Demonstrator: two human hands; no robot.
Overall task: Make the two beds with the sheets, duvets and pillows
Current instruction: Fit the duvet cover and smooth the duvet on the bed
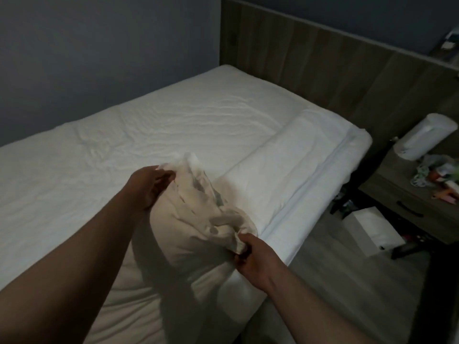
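Dim bedroom, white-sheeted bed (149, 130) against a grey wall. The left hand (149, 187) pinches the pillow (188, 234) by its bunched top and the right hand (255, 259) grips its near corner, above the bed's right edge. Both hands hold only slack fabric, so a shake could drop the pillow floorward or rumple the folded duvet (298, 165) alongside.

Got a cream pillow (188, 219) mid-frame, my left hand (149, 187) pinching its top corner and my right hand (253, 256) gripping the bottom one. White-sheeted bed (111, 150) is underneath, with a folded duvet (298, 165) along its right edge. Wooden headboard (323, 65) is upper right, and a cluttered nightstand (397, 202) with a white roll (422, 135) sits far right.
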